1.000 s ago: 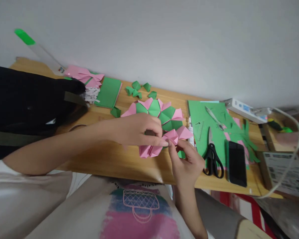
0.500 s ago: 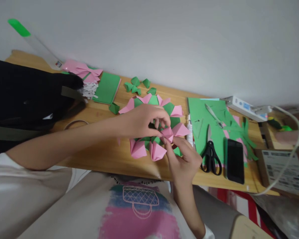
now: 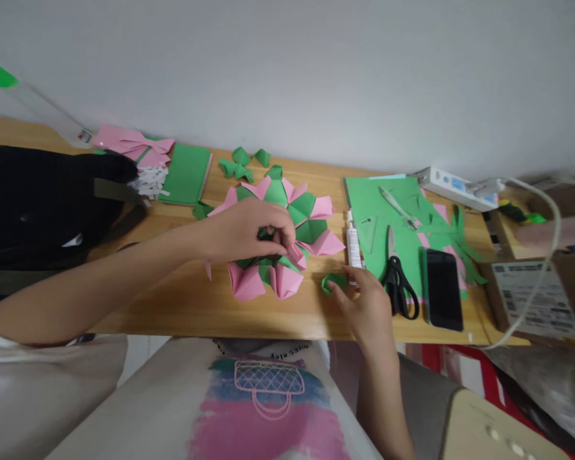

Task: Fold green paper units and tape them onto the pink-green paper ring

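Left hand point(image 3: 256, 229) of the person reaches over the ring of folded pink and green paper point(image 3: 301, 206), which lies on the wooden surface point(image 3: 287, 324) in front of the body. Its thumb and fingers are together, clamped on a pink folded piece point(image 3: 297, 257) at the right side of this ring. Right hand point(image 3: 371, 305) is near the front edge, and its thumb and fingers are apart around a small green folded piece point(image 3: 334, 281); how firmly they touch it, one cannot tell. Just behind this piece lies a glue tube point(image 3: 353, 245). To the right are black-handled scissors point(image 3: 398, 287), which lie partly on green paper sheets point(image 3: 357, 191), and beside them a phone point(image 3: 443, 291). Several green folded pieces point(image 3: 241, 156) lie behind the ring.
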Motion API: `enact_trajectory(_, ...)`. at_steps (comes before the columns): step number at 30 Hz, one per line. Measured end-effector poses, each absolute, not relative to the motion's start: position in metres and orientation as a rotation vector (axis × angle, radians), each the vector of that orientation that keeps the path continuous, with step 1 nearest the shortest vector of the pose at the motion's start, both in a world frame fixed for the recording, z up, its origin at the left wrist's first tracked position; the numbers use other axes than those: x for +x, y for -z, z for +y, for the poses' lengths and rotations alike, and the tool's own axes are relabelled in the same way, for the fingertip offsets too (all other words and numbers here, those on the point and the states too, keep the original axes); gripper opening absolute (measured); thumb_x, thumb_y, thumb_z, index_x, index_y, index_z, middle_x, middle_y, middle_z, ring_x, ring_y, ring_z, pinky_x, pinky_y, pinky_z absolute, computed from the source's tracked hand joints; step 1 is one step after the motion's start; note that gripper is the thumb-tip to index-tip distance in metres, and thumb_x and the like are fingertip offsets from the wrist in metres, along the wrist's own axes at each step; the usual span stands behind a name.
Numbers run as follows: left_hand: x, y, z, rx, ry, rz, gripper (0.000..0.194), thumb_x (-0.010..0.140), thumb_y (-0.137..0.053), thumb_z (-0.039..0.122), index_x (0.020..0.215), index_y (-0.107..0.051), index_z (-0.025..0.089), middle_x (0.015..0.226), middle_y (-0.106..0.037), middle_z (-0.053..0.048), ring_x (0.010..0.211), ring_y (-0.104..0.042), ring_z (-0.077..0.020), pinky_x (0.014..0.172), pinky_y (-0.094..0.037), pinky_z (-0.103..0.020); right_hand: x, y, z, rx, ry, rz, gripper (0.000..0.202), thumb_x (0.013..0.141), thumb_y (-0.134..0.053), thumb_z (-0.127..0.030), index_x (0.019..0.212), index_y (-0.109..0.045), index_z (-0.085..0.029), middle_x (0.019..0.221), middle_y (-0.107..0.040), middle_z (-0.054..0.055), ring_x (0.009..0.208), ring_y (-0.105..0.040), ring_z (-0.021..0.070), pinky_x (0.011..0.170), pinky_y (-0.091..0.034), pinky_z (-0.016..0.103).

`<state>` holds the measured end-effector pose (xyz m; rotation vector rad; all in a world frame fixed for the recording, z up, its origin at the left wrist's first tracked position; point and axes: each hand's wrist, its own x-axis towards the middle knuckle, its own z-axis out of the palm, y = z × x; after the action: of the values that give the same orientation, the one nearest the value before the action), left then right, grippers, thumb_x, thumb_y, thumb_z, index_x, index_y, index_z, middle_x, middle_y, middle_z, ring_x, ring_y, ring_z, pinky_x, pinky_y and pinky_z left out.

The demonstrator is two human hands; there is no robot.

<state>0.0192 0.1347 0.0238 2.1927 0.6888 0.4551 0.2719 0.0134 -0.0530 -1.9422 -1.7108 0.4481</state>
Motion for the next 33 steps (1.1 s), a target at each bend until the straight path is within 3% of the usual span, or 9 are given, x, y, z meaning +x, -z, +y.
enact_trajectory(5,0.022,-0.025,0.133,2.236,-0.530,0.639,0.007,0.083,-0.063,0.015,0.078,-0.068,0.016,0.082,-0.071,-0.002,0.079,-0.065,-0.0135,0.072,-0.048,-0.024,0.263,0.059,0.012,-1.934,-0.561,-1.741,0.041,0.083,-0.061,-0.042,0.113,-0.067,-0.015,0.109,-0.071,0.017,0.104,-0.064,0.0341,0.090,-0.050,0.050)
enact_trajectory(13,0.023,-0.026,0.132,2.247,-0.463,0.631,0.009,0.084,-0.061,0.015,0.082,-0.070,0.017,0.082,-0.073,-0.003,0.077,-0.067,-0.0138,0.068,-0.048,-0.022,0.277,0.049,0.011,-1.737,-0.716,-1.750,0.030,0.091,-0.046,-0.029,0.113,-0.064,-0.021,0.108,-0.070,0.010,0.096,-0.066,0.0233,0.080,-0.054,0.038)
enact_trajectory(18,0.022,-0.026,0.132,2.247,-0.450,0.664,0.007,0.083,-0.062,0.017,0.083,-0.069,0.016,0.083,-0.073,-0.003,0.076,-0.066,-0.0138,0.067,-0.047,-0.023,0.290,0.043,0.003,-1.699,-0.646,-1.727,0.025,0.083,-0.051,-0.019,0.104,-0.064,-0.022,0.103,-0.067,0.008,0.085,-0.065,0.0202,0.074,-0.054,0.037)
enact_trajectory(24,0.022,-0.029,0.131,2.220,-0.419,0.700,0.008,0.083,-0.061,0.022,0.079,-0.067,0.020,0.082,-0.073,-0.001,0.077,-0.066,-0.0155,0.069,-0.047,-0.025,0.279,0.042,0.003,-1.719,-0.750,-1.717,0.026,0.081,-0.061,-0.029,0.105,-0.067,-0.022,0.106,-0.071,0.009,0.094,-0.065,0.0238,0.080,-0.052,0.041)
enact_trajectory(28,0.022,-0.030,0.131,2.198,-0.401,0.724,0.006,0.082,-0.061,0.024,0.079,-0.067,0.023,0.083,-0.073,0.000,0.077,-0.066,-0.0161,0.069,-0.047,-0.026,0.268,0.051,0.012,-1.796,-0.884,-1.453,0.029,0.074,-0.066,-0.030,0.100,-0.071,-0.019,0.087,-0.074,0.006,0.068,-0.063,0.0189,0.067,-0.051,0.035)
enact_trajectory(33,0.022,-0.030,0.131,2.204,-0.414,0.733,0.006,0.081,-0.062,0.023,0.078,-0.067,0.022,0.081,-0.073,0.000,0.076,-0.066,-0.0155,0.069,-0.047,-0.025,0.266,0.059,0.023,-1.760,-0.982,-1.277,0.017,0.071,-0.068,-0.035,0.073,-0.067,-0.018,0.057,-0.063,0.000,0.052,-0.056,0.0150,0.053,-0.046,0.028)
